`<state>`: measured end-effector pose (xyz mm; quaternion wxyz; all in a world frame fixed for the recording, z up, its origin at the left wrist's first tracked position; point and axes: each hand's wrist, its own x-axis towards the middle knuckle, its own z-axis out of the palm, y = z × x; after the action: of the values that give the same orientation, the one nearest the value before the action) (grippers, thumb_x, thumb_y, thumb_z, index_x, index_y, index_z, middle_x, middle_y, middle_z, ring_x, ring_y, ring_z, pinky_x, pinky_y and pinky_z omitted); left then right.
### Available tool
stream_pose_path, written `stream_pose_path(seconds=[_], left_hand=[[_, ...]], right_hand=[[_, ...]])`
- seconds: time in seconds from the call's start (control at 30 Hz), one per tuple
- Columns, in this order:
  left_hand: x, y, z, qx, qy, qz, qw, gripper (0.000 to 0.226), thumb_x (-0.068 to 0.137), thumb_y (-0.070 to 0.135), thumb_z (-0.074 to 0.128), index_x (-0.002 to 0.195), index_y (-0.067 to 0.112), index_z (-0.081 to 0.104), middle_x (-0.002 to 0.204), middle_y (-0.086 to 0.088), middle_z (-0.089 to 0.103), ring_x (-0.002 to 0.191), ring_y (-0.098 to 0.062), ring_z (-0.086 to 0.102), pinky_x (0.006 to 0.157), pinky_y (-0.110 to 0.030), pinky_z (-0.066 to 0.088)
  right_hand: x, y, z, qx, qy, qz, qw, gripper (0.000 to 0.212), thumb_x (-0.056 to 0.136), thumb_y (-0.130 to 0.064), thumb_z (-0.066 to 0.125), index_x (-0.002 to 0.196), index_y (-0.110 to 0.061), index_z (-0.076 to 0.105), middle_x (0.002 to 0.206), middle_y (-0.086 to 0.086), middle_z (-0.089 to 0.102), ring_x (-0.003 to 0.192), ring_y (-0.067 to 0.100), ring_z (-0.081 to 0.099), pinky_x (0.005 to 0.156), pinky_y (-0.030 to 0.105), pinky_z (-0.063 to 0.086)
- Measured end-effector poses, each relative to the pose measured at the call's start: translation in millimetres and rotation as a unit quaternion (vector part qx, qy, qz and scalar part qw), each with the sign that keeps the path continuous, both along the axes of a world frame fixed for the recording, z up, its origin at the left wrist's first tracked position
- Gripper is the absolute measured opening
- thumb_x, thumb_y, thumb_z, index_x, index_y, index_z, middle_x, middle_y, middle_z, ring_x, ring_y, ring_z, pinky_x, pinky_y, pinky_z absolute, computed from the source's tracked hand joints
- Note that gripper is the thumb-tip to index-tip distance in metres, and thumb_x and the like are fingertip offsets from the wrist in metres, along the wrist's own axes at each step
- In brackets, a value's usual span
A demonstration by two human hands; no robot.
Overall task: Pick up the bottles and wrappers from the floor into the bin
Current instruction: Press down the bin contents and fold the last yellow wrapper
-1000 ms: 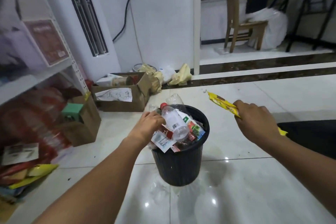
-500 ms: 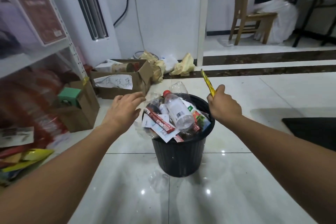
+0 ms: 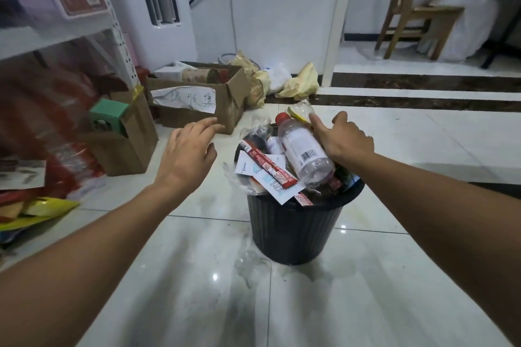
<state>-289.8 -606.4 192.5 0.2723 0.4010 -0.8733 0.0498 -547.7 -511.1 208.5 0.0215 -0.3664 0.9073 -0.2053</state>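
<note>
Frame centre: right hand (image 3: 345, 139), fingers apart, pressed yellow wrapper (image 3: 294, 113) onto overfull bin (image 3: 296, 231) beside bottle (image 3: 306, 149), likely tucking it in. Left hand (image 3: 189, 149) was spread, empty, probably balancing.

left hand (image 3: 187, 153) splayed, palm down, right hand (image 3: 342, 139) forefinger extended

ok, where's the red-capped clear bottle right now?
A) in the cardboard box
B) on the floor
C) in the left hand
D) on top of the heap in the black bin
D: the red-capped bottle lies on top of the wrappers heaped in the black bin, while the left hand is open beside the bin and holds nothing.
</note>
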Motion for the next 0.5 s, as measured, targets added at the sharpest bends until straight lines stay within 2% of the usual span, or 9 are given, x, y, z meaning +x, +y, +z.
stream_pose_path(seconds=[0.1, 0.23, 0.4, 0.5], left_hand=[[6, 1, -5, 0.002, -0.003, -0.008, 1.0, 0.044, 0.091, 0.009, 0.048, 0.133, 0.022, 0.049, 0.143, 0.002, 0.046, 0.129, -0.02, 0.041, 0.105, -0.037, 0.028], [11, 8, -11, 0.001, -0.019, -0.003, 1.0, 0.044, 0.091, 0.01, 0.048, 0.134, 0.021, 0.049, 0.142, 0.001, 0.047, 0.127, -0.021, 0.043, 0.102, -0.038, 0.031], [22, 26, -21, 0.02, -0.01, 0.02, 1.0, 0.044, 0.09, 0.008, 0.047, 0.133, 0.017, 0.049, 0.138, -0.003, 0.049, 0.124, -0.026, 0.045, 0.101, -0.04, 0.031], [33, 45, -31, 0.021, -0.009, 0.019, 1.0, 0.043, 0.089, 0.006, 0.048, 0.13, 0.015, 0.051, 0.134, -0.005, 0.053, 0.121, -0.027, 0.047, 0.099, -0.04, 0.032]], right_hand=[[-1, 8, 1, -0.04, 0.03, 0.01, 0.999, 0.073, 0.088, -0.072, 0.016, 0.124, -0.017, 0.048, 0.12, 0.013, 0.061, 0.113, 0.035, 0.053, 0.092, 0.045, 0.035], [5, 26, 9, -0.094, 0.114, 0.036, 0.988, 0.051, 0.095, -0.053, 0.028, 0.117, -0.016, 0.057, 0.122, 0.01, 0.061, 0.115, 0.031, 0.05, 0.093, 0.043, 0.034], [28, 56, 22, -0.161, 0.25, 0.127, 0.946, 0.03, 0.094, -0.032, 0.039, 0.109, -0.014, 0.059, 0.11, 0.005, 0.063, 0.102, 0.024, 0.052, 0.087, 0.038, 0.036], [54, 84, 18, -0.188, 0.261, 0.191, 0.927, 0.023, 0.09, -0.024, 0.046, 0.102, -0.013, 0.062, 0.1, 0.004, 0.063, 0.09, 0.023, 0.054, 0.078, 0.037, 0.04]])
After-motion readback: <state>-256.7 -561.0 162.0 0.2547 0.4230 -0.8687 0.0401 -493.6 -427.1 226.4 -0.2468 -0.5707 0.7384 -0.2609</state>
